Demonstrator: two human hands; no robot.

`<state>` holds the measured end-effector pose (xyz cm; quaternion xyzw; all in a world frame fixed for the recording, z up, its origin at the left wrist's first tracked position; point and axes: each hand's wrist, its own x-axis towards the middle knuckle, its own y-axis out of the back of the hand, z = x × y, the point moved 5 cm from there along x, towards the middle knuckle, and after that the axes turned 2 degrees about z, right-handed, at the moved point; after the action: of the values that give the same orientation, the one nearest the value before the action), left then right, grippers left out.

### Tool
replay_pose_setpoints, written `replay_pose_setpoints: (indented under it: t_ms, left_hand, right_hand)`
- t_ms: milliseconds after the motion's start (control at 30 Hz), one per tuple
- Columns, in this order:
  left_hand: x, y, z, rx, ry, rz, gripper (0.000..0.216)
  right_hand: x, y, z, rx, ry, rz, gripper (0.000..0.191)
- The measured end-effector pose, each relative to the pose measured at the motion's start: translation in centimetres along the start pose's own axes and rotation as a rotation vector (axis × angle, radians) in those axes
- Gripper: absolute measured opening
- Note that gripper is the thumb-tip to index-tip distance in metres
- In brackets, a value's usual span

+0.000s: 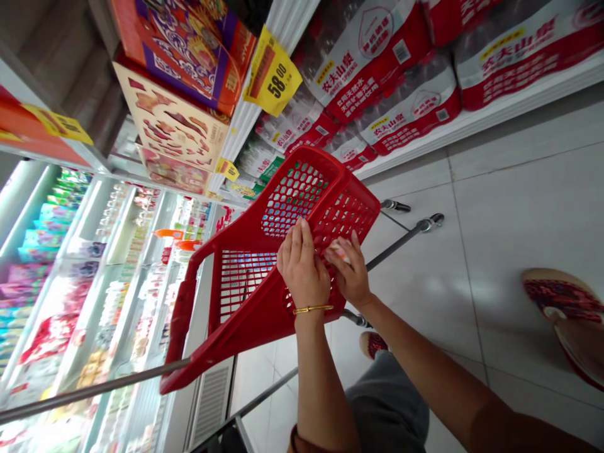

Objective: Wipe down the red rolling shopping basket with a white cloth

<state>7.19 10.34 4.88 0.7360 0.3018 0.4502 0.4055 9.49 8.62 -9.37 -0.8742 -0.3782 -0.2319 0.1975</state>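
A red plastic shopping cart [255,333] with a perforated basket stands tilted across the middle of the view. My left hand [302,267], with a gold bangle at the wrist, is closed over the cart's upper rim, fingers reaching across it and thumb on the outer side. Just to its right, my right hand [352,270] is against the outside of the basket. Between its bent fingers is a small white, pink and orange wrapped item [340,250], mostly covered and too small to name.
Shrink-wrapped packs of bottled water [372,56] line the shelf beside the cart. Boxed goods [174,119] and a yellow price tag [272,72] are at upper left. Lit shelves [108,270] of packages fill the left. A patterned shoe [561,314] is on the tiled floor [519,207].
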Motion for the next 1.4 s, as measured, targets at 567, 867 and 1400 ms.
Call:
replay_pose_setpoints:
  t_ms: [567,867,1400]
  left_hand:
    - [-0.2,0.3,-0.3,0.001,-0.020,-0.044,0.063]
    - [-0.1,0.2,-0.1,0.033,-0.039,-0.060,0.062]
    - [0.0,0.0,0.4,0.060,-0.007,-0.054,0.061]
  right_hand:
    - [0.6,-0.9,5.7,-0.003,0.110,-0.044,0.036]
    - [3.2,0.5,8.2,0.049,-0.086,-0.026,0.028]
    - [0.7,2.1,4.3,-0.017,-0.104,0.132,0.053]
